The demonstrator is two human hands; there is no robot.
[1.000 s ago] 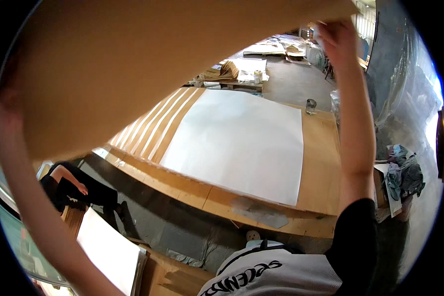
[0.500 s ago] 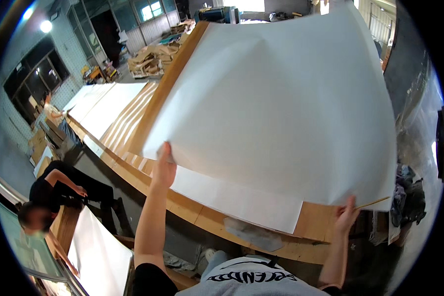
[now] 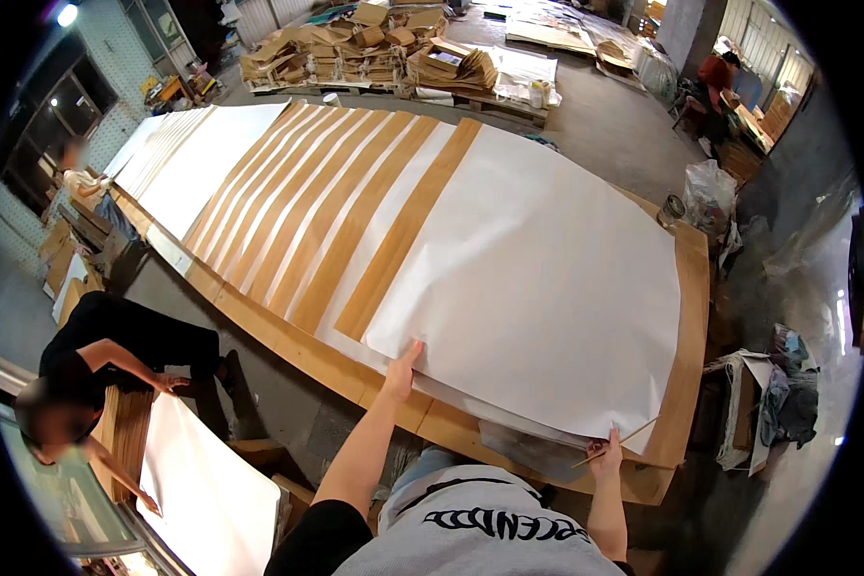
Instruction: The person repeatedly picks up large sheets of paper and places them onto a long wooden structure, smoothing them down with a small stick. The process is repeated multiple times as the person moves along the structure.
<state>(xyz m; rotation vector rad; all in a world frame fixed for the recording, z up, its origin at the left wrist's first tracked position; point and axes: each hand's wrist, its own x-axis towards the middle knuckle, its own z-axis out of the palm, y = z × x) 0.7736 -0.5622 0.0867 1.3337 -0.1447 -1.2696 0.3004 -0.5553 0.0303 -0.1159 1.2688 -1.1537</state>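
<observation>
A large white sheet with a brown strip along its left side lies across the long table, over other sheets. My left hand pinches its near edge toward the left corner, thumb on top and fingers hidden underneath. At the near right corner, my right hand grips the edge together with a thin wooden stick, which slants up to the right over the sheet. To the left, several overlapping sheets show as alternating brown and white bands.
The table's wooden rim shows at the right and near sides. A seated co-worker handles a white sheet at the lower left; another person stands at the far left. Cardboard piles sit beyond the table; bundled cloth lies right.
The raised white sheet has come down onto the table, uncovering the banded sheets and the room behind. Both my hands have lowered with it, the left moving right and the right slightly left.
</observation>
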